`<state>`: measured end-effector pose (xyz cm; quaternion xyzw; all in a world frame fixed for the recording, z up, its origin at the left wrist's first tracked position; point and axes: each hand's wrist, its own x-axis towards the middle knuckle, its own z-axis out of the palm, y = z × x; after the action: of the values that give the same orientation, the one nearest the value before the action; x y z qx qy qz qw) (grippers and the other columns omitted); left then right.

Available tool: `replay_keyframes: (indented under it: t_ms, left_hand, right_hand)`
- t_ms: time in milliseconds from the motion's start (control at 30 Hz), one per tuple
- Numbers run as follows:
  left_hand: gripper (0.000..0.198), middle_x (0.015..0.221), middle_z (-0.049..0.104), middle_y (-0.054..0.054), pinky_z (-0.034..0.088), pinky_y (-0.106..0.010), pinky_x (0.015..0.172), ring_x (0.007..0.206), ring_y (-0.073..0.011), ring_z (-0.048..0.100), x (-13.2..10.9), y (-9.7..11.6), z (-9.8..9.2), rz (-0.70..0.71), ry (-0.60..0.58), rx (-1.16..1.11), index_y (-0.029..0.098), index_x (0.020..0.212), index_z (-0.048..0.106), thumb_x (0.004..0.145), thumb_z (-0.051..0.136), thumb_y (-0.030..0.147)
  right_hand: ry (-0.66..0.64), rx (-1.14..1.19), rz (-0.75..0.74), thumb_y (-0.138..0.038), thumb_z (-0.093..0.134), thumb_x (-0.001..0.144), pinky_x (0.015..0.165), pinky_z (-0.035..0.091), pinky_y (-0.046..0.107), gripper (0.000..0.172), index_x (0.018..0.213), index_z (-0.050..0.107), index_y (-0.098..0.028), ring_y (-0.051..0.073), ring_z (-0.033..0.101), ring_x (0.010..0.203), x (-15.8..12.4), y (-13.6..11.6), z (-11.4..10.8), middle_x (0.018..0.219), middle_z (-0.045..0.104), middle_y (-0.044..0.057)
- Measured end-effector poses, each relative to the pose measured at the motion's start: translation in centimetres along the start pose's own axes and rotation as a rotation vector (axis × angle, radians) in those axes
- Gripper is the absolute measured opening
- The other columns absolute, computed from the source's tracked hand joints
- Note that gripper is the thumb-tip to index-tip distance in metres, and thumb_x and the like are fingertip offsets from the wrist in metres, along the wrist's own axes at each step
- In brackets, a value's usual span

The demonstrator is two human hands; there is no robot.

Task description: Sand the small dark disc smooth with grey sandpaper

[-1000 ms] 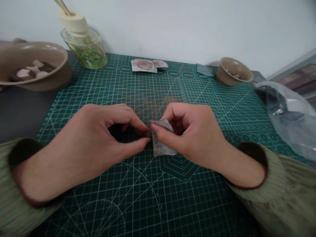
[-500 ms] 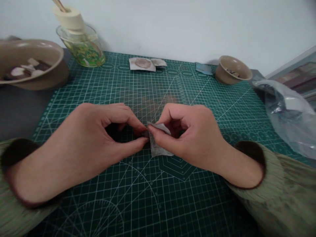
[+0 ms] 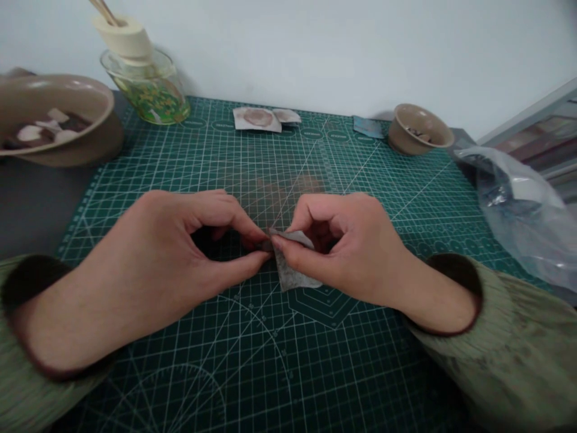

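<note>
In the head view, a small grey piece (image 3: 295, 278) is held just above the middle of a green gridded cutting mat (image 3: 252, 168), between the two hands. The grip of the left hand (image 3: 180, 258) is closed narrowly, thumb and forefinger pinched on the left edge of the piece. The grip of the right hand (image 3: 356, 246) is likewise closed, thumb over forefinger on the upper part, so that the lower corner hangs free toward the mat. The piece is judged to be very light, thin and limp, with a matt, non-slippery face. It is likely to crease or tear under a hard pull, so hold is best taken at the edges with the fingertips only. The mat is flat and covers most of a dark grey worktop (image 3: 36, 204). A large bowl (image 3: 97, 129) holding pale and dark bits stands at the far left. Beside it stands a glass jar (image 3: 153, 96) with a tape roll (image 3: 124, 37) on top. Flat scraps (image 3: 259, 118), a blue piece (image 3: 368, 126) and a small bowl (image 3: 419, 129) lie along the far edge. A clear plastic bag (image 3: 523, 210) lies at the right. A plain pale wall (image 3: 315, 48) closes the space directly behind.
</note>
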<state>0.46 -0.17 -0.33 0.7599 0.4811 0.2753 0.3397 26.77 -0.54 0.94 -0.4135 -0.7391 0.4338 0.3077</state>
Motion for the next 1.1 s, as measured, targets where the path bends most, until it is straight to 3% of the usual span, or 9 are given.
replay_keyframes:
  t_ms: [567,667,1000,1100]
  left_hand:
    - [0.012,0.086,0.091,0.005,0.055,-0.038,0.065,0.075,-0.0214,0.080,-0.19,0.43,-0.29,0.002,0.003,0.023,0.041,0.088,0.096,0.095,0.088,0.048]
    - [0.011,0.087,0.090,0.005,0.056,-0.038,0.065,0.075,-0.0212,0.080,-0.09,0.40,-0.23,0.010,-0.006,0.031,0.042,0.090,0.095,0.096,0.089,0.049]
    - [0.010,0.087,0.090,0.006,0.055,-0.038,0.065,0.075,-0.0208,0.079,-0.16,0.14,0.01,0.006,0.006,0.005,0.043,0.088,0.095,0.094,0.090,0.048]
    - [0.010,0.085,0.089,0.006,0.054,-0.039,0.065,0.073,-0.0199,0.078,-0.24,0.33,-0.17,0.015,0.006,0.002,0.042,0.087,0.095,0.094,0.089,0.045]
  right_hand:
    - [0.033,0.020,0.004,-0.045,0.103,0.107,0.070,0.048,0.034,0.050,0.083,0.064,-0.026,0.016,0.066,0.074,0.02,0.29,0.05,0.076,0.070,-0.004]
    - [-0.018,0.025,-0.004,-0.043,0.104,0.106,0.069,0.047,0.034,0.050,0.082,0.063,-0.027,0.016,0.065,0.072,-0.02,0.23,0.02,0.075,0.070,-0.005]
    - [0.068,-0.015,-0.033,-0.037,0.102,0.108,0.072,0.047,0.034,0.048,0.081,0.064,-0.026,0.014,0.063,0.071,0.10,0.04,0.20,0.075,0.068,-0.007]
    - [0.017,-0.002,-0.027,-0.037,0.103,0.107,0.070,0.047,0.034,0.050,0.080,0.062,-0.026,0.014,0.062,0.070,0.04,0.03,0.08,0.074,0.068,-0.007]
